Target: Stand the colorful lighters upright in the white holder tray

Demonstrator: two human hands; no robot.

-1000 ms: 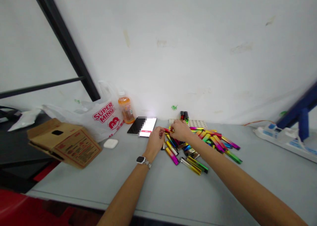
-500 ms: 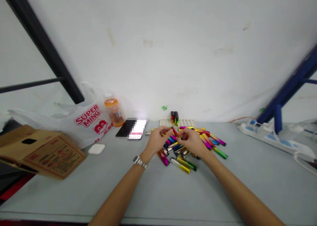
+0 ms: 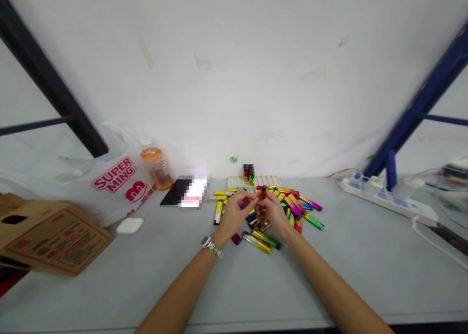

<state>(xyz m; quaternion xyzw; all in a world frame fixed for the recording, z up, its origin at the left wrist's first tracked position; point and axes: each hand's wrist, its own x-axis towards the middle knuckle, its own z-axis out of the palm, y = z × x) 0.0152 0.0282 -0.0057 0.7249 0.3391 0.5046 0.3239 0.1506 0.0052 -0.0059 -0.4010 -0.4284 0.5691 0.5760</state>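
Observation:
A red lighter (image 3: 263, 193) with a dark top stands nearly upright between my hands, above a heap of shiny lighters. My right hand (image 3: 275, 214) is closed around it. From the other side, my left hand (image 3: 236, 211) pinches at the same lighter, its fingertips meeting those of the right hand and partly hidden there. Many-coloured lighters (image 3: 294, 205) lie loose under and around both hands. Closer to me are a yellow and silver lighter (image 3: 256, 242) and a gold and green one (image 3: 267, 238). Behind, several upright lighters (image 3: 248, 174) stand at a white gridded tray (image 3: 234, 182).
On the left are a cardboard box (image 3: 62, 239), a white plastic bag (image 3: 109, 187), an orange drink bottle (image 3: 157, 166), a dark tablet (image 3: 175, 192) and a small white case (image 3: 130, 225). A power strip (image 3: 391, 200) with cables lies right, near a blue post (image 3: 413, 109).
The red lighter has gone from slanted to nearly upright, its dark top now showing above the right fingers. The view has shifted a little to the right.

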